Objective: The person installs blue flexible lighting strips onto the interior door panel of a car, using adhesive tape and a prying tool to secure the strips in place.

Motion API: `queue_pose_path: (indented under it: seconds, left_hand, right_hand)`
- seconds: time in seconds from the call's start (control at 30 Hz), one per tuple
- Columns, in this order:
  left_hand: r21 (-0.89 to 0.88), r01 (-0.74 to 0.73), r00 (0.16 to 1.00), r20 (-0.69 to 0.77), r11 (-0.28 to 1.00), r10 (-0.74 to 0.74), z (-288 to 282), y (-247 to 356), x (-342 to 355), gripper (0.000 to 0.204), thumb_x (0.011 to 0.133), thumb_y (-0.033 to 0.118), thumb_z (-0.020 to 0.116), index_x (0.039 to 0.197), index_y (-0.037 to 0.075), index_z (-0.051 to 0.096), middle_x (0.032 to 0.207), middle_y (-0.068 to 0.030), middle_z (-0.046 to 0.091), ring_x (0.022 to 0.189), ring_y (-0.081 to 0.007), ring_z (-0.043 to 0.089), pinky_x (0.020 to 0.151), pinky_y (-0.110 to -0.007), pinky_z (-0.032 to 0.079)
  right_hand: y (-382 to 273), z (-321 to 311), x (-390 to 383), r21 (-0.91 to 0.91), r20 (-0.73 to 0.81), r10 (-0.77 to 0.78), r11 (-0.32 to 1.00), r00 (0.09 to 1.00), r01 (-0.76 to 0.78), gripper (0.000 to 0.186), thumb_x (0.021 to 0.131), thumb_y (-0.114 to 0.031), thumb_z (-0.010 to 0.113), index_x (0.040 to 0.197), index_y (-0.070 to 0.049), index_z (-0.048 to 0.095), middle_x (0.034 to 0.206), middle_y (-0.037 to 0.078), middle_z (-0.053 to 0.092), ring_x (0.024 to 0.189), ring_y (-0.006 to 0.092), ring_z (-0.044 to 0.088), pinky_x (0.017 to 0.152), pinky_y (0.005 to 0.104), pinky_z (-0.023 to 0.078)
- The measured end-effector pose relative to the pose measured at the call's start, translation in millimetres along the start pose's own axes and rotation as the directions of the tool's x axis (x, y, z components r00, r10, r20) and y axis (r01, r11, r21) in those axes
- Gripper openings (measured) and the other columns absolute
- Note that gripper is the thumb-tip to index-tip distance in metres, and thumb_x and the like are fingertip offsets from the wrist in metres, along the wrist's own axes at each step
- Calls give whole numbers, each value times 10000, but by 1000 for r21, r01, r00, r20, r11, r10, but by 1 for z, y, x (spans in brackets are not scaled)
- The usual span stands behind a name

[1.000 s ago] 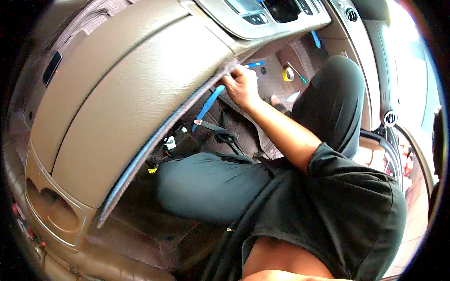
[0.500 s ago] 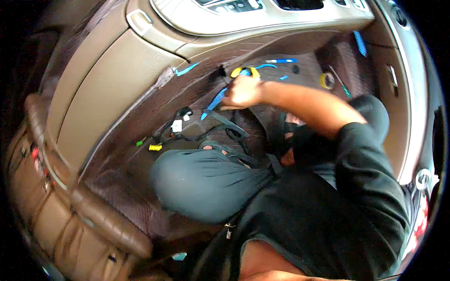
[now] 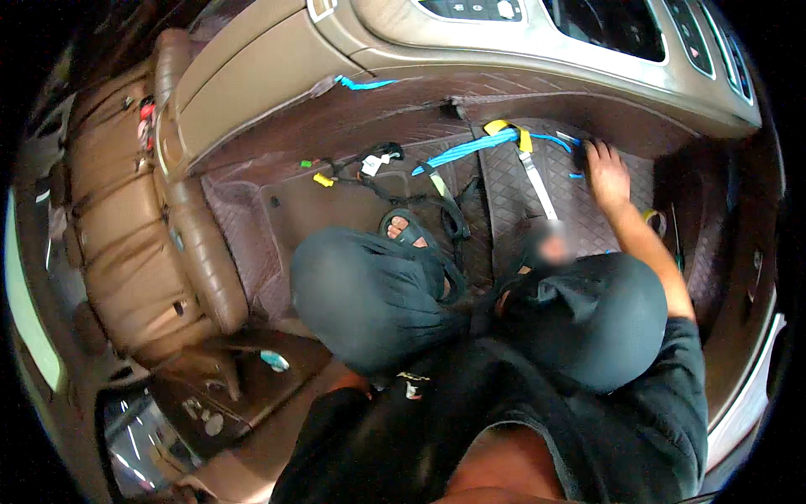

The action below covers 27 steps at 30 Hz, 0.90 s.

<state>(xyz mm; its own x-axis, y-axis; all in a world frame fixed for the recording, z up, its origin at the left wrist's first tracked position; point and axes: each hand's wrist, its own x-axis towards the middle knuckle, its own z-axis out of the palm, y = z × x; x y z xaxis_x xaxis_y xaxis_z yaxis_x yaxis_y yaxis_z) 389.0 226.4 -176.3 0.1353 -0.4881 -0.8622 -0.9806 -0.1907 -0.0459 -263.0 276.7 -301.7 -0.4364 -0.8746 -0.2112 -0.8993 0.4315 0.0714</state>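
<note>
The right hand [image 3: 606,172] reaches up under the brown dashboard [image 3: 537,63], its fingers [image 3: 594,151] spread apart and pressed against the dark quilted trim panel [image 3: 504,185], clamped on nothing. Just left of it, a blue wire bundle [image 3: 470,147] runs along the panel, bound by a yellow tape wrap [image 3: 512,132] beside a white strap [image 3: 537,185]. The left hand is out of sight. Black cables with a yellow connector [image 3: 323,179] lie well to the left.

dim, shadowy footwell; daylight glare at edges, fisheye bending.
</note>
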Motion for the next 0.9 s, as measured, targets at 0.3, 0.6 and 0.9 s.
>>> queue_pose_path:
  seconds: [0.3,0.6,0.9]
  left_hand:
    - [553,-189,780,-418,811,466,-177,138,12,374,935,322,585,1240,129,684,1124,-154,690,995,-314,668,871,-393,527]
    - [497,-630,-180,-841,597,510,-331,235,6,591,898,95,741,1448,150,531,1410,-142,448,1030,-186,649,852,-306,603]
    - [287,-872,-244,-957,397,157,-269,252,83,327,884,75,713,1193,95,607,972,-115,659,878,-273,680,786,-381,561]
  right_hand:
    - [16,64,-6,66,-216,44,997,975,-31,370,929,-113,508,1288,-122,595,1267,109,604,1166,325,576,914,469,509]
    - [-35,-19,-43,537,-301,28,831,953,144,384,904,-94,575,1286,-71,546,1269,186,551,1120,422,585,931,499,503]
    - [-56,-219,-12,260,-587,-301,809,752,527,320,865,21,544,1181,-8,588,1152,224,586,1047,412,604,907,454,507]
